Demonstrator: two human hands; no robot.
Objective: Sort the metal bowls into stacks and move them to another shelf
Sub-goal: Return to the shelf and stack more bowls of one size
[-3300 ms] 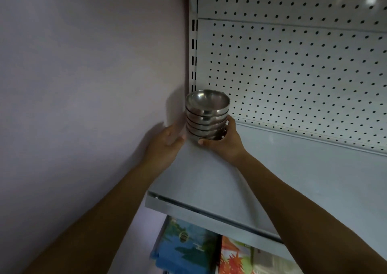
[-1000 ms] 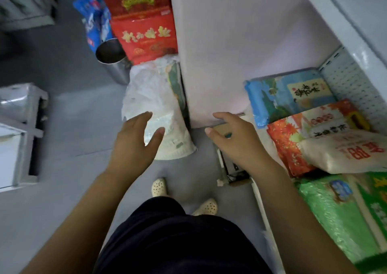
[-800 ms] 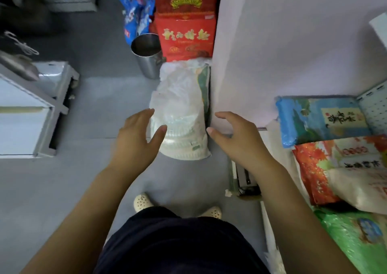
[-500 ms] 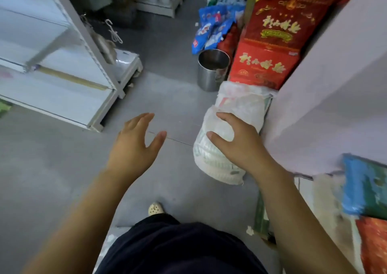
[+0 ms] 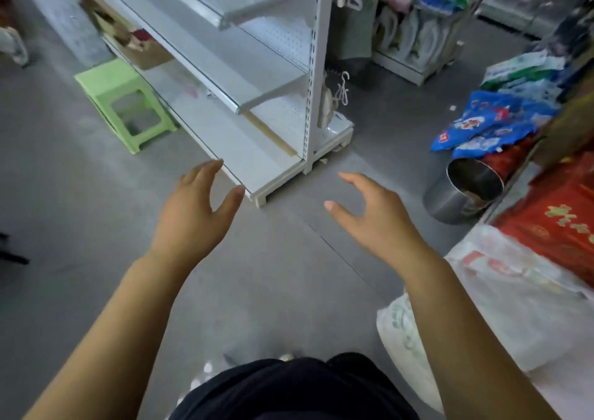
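Reaching forward over the grey floor with left hand [image 5: 193,214] and right hand [image 5: 376,217], both empty, fingers loosely spread, thumbs turned inward. Cannot tell where the metal bowls are. Facing, at 12 o'clock just past the left fingertips, a white shelf unit [image 5: 231,136], with a brown box [image 5: 144,55] at 11 o'clock on a low shelf. At 3 o'clock of the right hand, apart from it, a steel bucket [image 5: 463,191], mouth up, contents unclear. Beside it, red boxes [image 5: 562,220]; at 1 o'clock, blue packets [image 5: 482,127]; at 4 o'clock, a white sack [image 5: 514,307].
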